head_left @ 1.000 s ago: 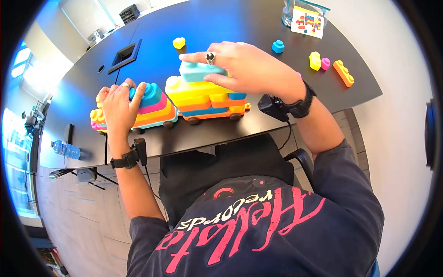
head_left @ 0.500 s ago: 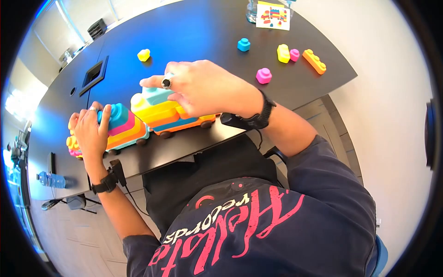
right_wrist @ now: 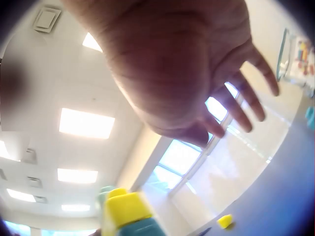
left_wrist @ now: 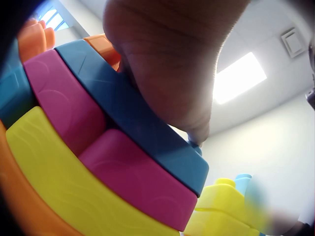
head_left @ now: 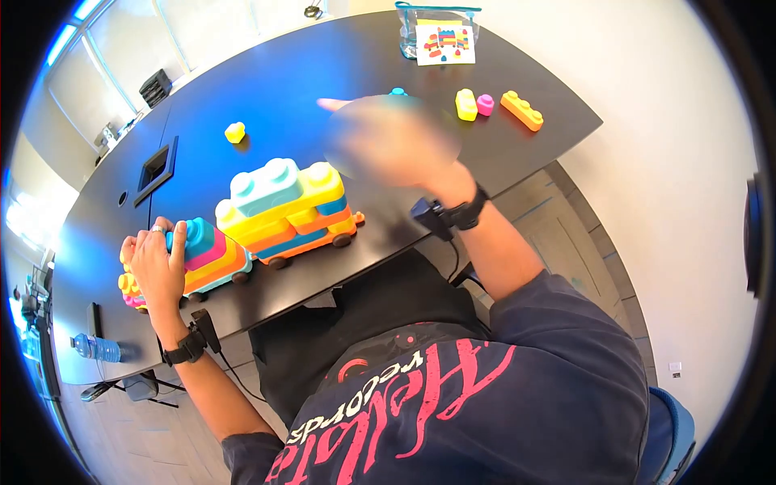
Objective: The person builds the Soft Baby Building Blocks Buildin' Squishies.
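Note:
The left hand (head_left: 158, 271) grips the blue brick (head_left: 196, 236) topping the front car of a toy block train, thumb on its near side. In the left wrist view this hand (left_wrist: 172, 64) lies over the long blue brick (left_wrist: 133, 113), above pink and yellow layers. On the rear car (head_left: 295, 241), a light-blue brick (head_left: 265, 192) sits on yellow bricks, touched by neither hand. Blurred, the right hand (head_left: 396, 141) hovers right of that car. The right wrist view shows this hand (right_wrist: 172, 73) with fingers spread and nothing held.
Beyond the train lies a yellow block (head_left: 235, 132). Further right are a yellow block (head_left: 466, 105), a pink block (head_left: 485, 105) and an orange brick (head_left: 522, 111). A picture card (head_left: 445, 45) stands by a clear bag. A water bottle (head_left: 97, 348) lies at left.
The right hand has let go of the light-blue brick on the rear car and moved away to the right, its fingers spreading. The left hand keeps its grip. The head view has shifted.

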Demonstrator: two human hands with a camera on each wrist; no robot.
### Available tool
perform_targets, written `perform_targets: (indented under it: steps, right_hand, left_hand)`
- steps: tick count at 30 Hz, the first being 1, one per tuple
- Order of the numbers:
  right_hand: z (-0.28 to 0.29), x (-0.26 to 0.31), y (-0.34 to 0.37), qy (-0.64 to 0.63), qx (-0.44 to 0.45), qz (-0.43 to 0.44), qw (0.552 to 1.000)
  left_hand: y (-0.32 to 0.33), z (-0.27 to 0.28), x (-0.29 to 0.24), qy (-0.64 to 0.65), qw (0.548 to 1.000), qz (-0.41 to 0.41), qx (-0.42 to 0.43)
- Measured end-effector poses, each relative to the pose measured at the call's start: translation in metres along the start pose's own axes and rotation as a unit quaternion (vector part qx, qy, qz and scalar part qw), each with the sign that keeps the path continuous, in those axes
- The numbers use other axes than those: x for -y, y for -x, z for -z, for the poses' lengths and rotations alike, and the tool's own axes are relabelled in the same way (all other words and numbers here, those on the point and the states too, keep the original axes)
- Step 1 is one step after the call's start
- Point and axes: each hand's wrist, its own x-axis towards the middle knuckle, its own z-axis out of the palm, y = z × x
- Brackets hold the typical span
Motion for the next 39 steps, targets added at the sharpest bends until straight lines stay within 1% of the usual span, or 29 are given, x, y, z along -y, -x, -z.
perform_targets:
  steps: [1, 2, 3, 5, 7, 9, 11, 13, 14, 16, 17, 19, 20, 21, 23, 24, 25, 26, 27, 28, 29, 30, 31, 33, 35, 37, 38, 39]
  right_hand:
    - [0.004, -0.023, 0.008, 0.020, 0.037, -0.082, 0.996]
    - [0.009, -0.049, 0.018, 0.090, 0.099, -0.141, 0.981]
    - [0.015, -0.074, 0.028, 0.159, 0.160, -0.200, 0.954]
    - [0.032, -0.120, 0.045, 0.179, 0.203, -0.296, 0.916]
    - [0.048, -0.177, 0.059, 0.180, 0.219, -0.374, 0.883]
    - [0.068, -0.197, 0.053, 0.229, 0.249, -0.429, 0.838]
    - [0.072, -0.200, 0.040, 0.246, 0.232, -0.414, 0.845]
    - [0.059, -0.210, 0.022, 0.205, 0.163, -0.284, 0.922]
    - [0.053, -0.209, 0.009, 0.204, 0.165, -0.284, 0.922]
    - [0.034, -0.205, -0.019, 0.101, 0.191, -0.217, 0.952]
    - [0.031, -0.194, -0.030, 0.100, 0.191, -0.216, 0.952]
    - [0.042, -0.172, -0.051, 0.214, 0.293, -0.314, 0.878]
    - [0.053, -0.159, -0.053, 0.193, 0.357, -0.299, 0.863]
    - [0.058, -0.145, -0.049, 0.192, 0.361, -0.298, 0.863]
    - [0.058, -0.121, -0.032, 0.142, 0.426, -0.287, 0.846]
    - [0.043, -0.137, -0.012, 0.147, 0.435, -0.239, 0.855]
    - [0.024, -0.158, 0.008, 0.151, 0.443, -0.186, 0.864]
    - [0.015, -0.163, 0.018, 0.138, 0.431, -0.169, 0.876]
    - [0.012, -0.165, 0.025, 0.124, 0.418, -0.152, 0.887]
    - [0.018, -0.167, 0.026, 0.074, 0.413, -0.142, 0.896]
    - [0.031, -0.147, 0.018, 0.057, 0.401, -0.166, 0.899]
    - [0.038, -0.129, 0.009, 0.044, 0.348, -0.150, 0.924]
    - [0.044, -0.110, 0.002, 0.030, 0.293, -0.139, 0.945]
    - [0.054, -0.064, -0.017, -0.045, 0.201, -0.052, 0.977]
    - [0.057, -0.019, -0.031, -0.115, 0.159, 0.069, 0.978]
    - [0.058, 0.028, -0.037, -0.147, 0.168, 0.032, 0.974]
    - [0.051, 0.035, -0.040, -0.118, 0.167, 0.065, 0.977]
    - [0.037, 0.036, -0.038, -0.123, 0.135, 0.091, 0.979]
  left_hand:
    - [0.000, -0.001, 0.001, 0.002, 1.000, -0.002, -0.005]
    - [0.000, -0.002, 0.001, 0.003, 1.000, -0.003, -0.011]
    - [0.000, -0.001, 0.000, 0.003, 1.000, -0.004, -0.014]
    - [0.000, 0.002, -0.001, 0.004, 1.000, 0.015, 0.027]
    - [0.000, 0.004, -0.001, -0.001, 0.999, 0.018, 0.038]
    - [0.000, 0.006, -0.002, -0.007, 0.999, 0.023, 0.048]
    - [0.000, 0.007, -0.003, -0.002, 0.999, 0.025, 0.048]
    - [-0.001, 0.007, -0.003, -0.006, 0.999, 0.028, 0.046]
    - [-0.001, 0.007, -0.003, -0.009, 0.999, 0.026, 0.046]
    - [0.000, 0.006, -0.004, -0.009, 0.998, 0.029, 0.048]
    - [0.000, 0.006, -0.003, -0.010, 0.998, 0.031, 0.050]
    - [0.000, 0.005, -0.002, -0.005, 0.999, 0.026, 0.041]
    - [0.000, 0.004, -0.001, 0.001, 0.999, 0.021, 0.033]
    - [0.000, 0.004, -0.001, 0.000, 0.999, 0.023, 0.037]
    - [0.000, 0.005, -0.003, 0.010, 1.000, 0.011, 0.023]
    - [0.000, 0.003, -0.004, 0.008, 0.999, 0.018, 0.026]
    - [-0.001, 0.001, -0.004, 0.015, 1.000, 0.008, 0.002]
    - [-0.001, 0.001, -0.002, 0.018, 1.000, -0.001, -0.022]
    - [-0.001, 0.004, -0.002, 0.010, 1.000, 0.012, -0.022]
    - [-0.002, 0.007, -0.004, 0.013, 1.000, 0.008, -0.016]
    - [-0.002, 0.009, -0.006, 0.018, 1.000, 0.004, -0.009]
    - [-0.001, 0.006, -0.005, 0.017, 0.999, -0.002, -0.029]
    - [0.000, 0.006, -0.005, 0.013, 1.000, 0.002, -0.023]
    - [-0.002, 0.006, -0.005, 0.017, 1.000, 0.008, -0.016]
    - [-0.003, 0.005, -0.005, 0.014, 1.000, 0.006, -0.011]
    - [-0.002, 0.004, -0.003, 0.015, 1.000, 0.001, -0.014]
    - [-0.002, 0.006, -0.004, 0.006, 1.000, 0.007, 0.001]
    - [-0.001, 0.008, -0.003, 0.008, 1.000, 0.001, -0.002]
